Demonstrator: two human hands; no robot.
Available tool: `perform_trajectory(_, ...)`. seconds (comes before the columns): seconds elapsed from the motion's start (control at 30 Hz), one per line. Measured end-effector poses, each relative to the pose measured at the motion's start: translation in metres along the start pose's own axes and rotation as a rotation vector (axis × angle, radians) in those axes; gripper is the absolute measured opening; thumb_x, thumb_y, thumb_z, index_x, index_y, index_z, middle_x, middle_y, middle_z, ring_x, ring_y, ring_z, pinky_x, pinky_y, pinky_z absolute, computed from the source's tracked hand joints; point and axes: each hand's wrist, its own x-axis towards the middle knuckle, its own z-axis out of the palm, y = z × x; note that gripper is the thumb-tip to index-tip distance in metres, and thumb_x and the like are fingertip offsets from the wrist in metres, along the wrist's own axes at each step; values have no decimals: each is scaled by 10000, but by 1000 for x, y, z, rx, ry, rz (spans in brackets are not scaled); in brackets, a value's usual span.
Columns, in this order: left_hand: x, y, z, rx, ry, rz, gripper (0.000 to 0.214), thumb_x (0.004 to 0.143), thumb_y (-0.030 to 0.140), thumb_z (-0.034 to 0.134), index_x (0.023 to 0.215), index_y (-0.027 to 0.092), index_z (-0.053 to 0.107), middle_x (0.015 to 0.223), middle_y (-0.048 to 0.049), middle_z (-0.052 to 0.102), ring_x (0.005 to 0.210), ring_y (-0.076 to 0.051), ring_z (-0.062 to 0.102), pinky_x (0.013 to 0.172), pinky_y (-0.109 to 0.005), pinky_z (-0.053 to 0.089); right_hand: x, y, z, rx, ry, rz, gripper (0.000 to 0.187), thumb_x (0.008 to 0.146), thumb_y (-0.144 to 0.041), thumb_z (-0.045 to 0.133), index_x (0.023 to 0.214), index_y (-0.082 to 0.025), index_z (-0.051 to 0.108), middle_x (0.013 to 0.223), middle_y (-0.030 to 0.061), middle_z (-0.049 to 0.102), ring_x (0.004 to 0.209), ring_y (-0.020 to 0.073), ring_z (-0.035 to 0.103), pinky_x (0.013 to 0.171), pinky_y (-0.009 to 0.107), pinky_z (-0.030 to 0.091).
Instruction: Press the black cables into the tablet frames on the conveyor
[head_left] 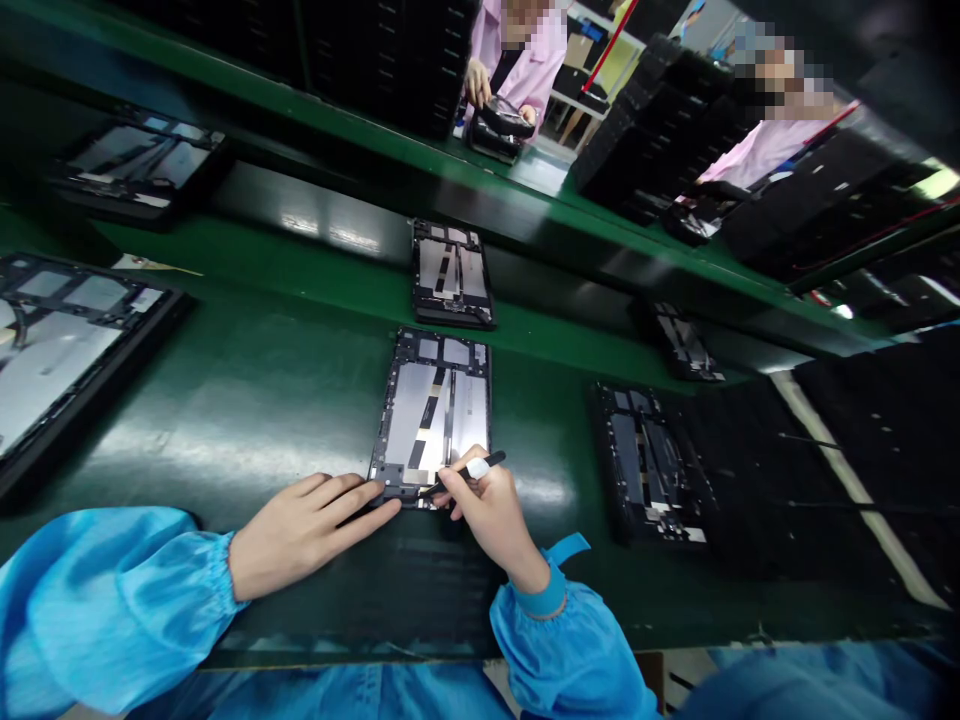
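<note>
An opened tablet [405, 400] lies in front of me on the green bench, its silver inner plate, dark ribbon cables and black frame showing. My right hand [484, 505] is closed around black tweezers [491, 461] with a white wrap near the upper end. Their tip points down to the left at the tablet's near edge, where small parts are too fine to make out. My left hand [311, 530] lies with fingers stretched out, its fingertips touching the tablet's near left corner. A blue band circles my right wrist.
Another opened tablet [452, 275] lies just beyond mine, with others at left [67, 350] and right [637, 450]. Black trays [802, 470] stand at the right. Beyond the raised green ledge [540, 190], co-workers in pink [551, 45] sit near black stacks [660, 130].
</note>
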Motion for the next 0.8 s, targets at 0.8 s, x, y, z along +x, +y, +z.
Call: perform_trajectory(0.8,13,-26,-4,-369,13,-134,313,1081,280,428,1332,285,615,1329,-56,664,1078,-223,622,925,-359,516,12,25,-7,130,555,-310,299,902,-423,684,728,-221,547,678,-56,524,715,161,595,925,356,483)
